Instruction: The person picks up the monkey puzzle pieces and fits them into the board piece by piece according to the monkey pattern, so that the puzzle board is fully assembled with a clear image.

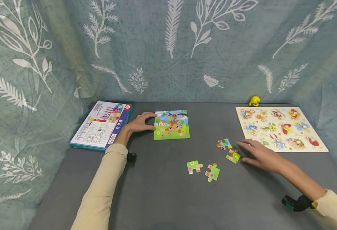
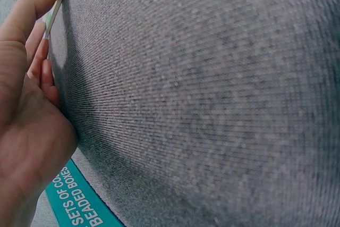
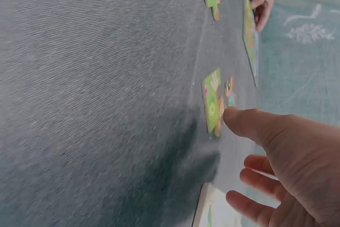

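My left hand [image 1: 141, 122] rests beside a square monkey picture board [image 1: 171, 131]. Its thumb [image 2: 40, 1] meets the board's near-left edge, and its fingers reach the far-left corner. Over at the right, my right hand [image 1: 260, 155] hovers with spread, relaxed fingers and holds nothing. Close to its fingertips lie a green puzzle piece with a yellow flower [image 1: 233, 156] and a blue and brown piece [image 1: 224, 144]. Nearer the front are two more green puzzle pieces, one with a yellow flower [image 1: 192, 167] and one with a pink flower [image 1: 213, 174].
A teal-edged box [image 1: 99, 127] lies left of my left hand. Back right, a wooden board with insect pictures [image 1: 263, 119] lies partly behind my right hand. A small yellow toy [image 1: 254, 101] sits behind it, against the patterned curtain [image 1: 185, 76]. Dark grey cloth [image 1: 157, 191] covers the table.
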Demonstrator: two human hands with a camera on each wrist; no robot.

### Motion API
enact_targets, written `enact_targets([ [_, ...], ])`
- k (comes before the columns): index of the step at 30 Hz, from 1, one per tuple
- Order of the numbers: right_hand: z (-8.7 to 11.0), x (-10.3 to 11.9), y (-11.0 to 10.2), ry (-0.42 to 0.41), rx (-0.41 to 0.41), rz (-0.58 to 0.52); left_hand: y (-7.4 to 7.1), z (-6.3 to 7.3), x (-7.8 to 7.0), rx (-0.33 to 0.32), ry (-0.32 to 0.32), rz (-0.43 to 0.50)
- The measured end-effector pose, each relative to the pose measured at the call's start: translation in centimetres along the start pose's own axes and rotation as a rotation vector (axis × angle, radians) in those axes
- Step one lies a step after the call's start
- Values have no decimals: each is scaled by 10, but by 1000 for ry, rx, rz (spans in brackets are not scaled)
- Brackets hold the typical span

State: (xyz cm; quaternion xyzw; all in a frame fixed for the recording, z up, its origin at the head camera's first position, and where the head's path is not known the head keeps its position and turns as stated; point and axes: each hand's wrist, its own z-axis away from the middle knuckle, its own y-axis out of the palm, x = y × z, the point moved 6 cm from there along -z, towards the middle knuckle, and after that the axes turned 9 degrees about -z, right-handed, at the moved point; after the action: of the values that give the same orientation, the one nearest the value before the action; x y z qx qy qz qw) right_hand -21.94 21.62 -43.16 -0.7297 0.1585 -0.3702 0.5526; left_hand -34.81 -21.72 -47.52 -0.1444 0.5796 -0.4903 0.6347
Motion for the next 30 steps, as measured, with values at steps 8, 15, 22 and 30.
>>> enact_targets([
  [8, 9, -1, -3, -31, -17, 18, 2, 0, 2, -7, -6, 4],
  [15, 12, 2, 0, -23, 13, 25, 1, 1, 1, -7, -6, 14],
  [22, 14, 0, 2, 37, 35, 24, 1, 2, 2, -15, 11, -1],
  [30, 8, 3, 4, -10, -25, 28, 1, 0, 1, -4, 10, -5],
])
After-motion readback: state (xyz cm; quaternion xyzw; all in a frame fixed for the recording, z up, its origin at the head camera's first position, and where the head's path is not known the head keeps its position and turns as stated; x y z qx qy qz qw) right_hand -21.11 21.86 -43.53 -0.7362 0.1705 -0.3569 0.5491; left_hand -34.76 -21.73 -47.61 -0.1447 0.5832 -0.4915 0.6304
